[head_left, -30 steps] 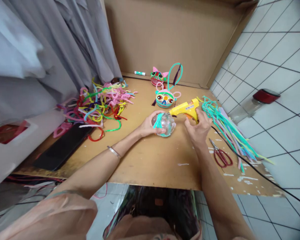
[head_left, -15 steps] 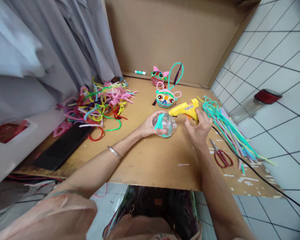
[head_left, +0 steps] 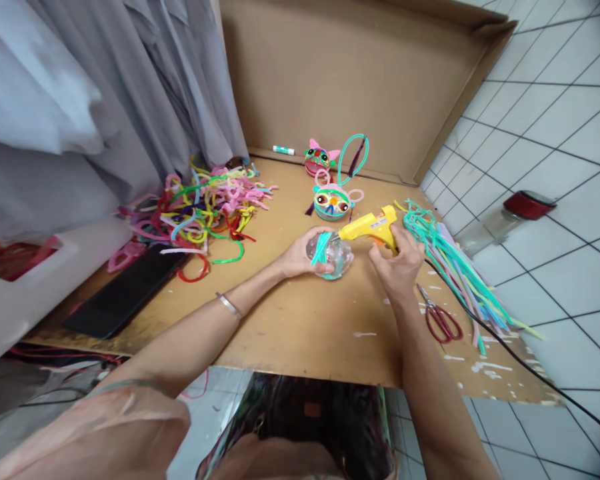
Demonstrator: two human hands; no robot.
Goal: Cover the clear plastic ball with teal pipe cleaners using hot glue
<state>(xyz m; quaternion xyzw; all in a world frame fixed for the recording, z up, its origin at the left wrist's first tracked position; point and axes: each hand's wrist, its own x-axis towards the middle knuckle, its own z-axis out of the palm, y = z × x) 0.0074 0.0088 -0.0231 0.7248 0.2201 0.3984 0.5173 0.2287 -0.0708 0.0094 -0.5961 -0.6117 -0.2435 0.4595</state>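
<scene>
My left hand (head_left: 300, 255) is closed round a clear plastic ball (head_left: 341, 261), which has turquoise pipe cleaners (head_left: 321, 249) laid across its left side. In my right hand (head_left: 399, 263) is a yellow hot glue gun (head_left: 370, 225), its nozzle pointing left at the top of the ball; whether the tip touches the surface I cannot tell. Just behind the ball stands a decorated animal-face ornament (head_left: 333, 201) with pink loop ears and a turquoise loop handle. A second ornament (head_left: 318, 159), red with pink ears, sits farther back.
Loose coloured pipe cleaners (head_left: 210, 207) are heaped at left beside a black phone-like slab (head_left: 125, 293). At right lie straight pipe cleaners (head_left: 460, 267), red-handled scissors (head_left: 441, 317) and the gun's black cord (head_left: 500, 340). A glue stick (head_left: 283, 151) and a red-lidded jar (head_left: 510, 217) are farther out.
The view has shifted slightly. My left hand still holds the ball, and the glue gun stays close above it in my right hand with little visible movement.
</scene>
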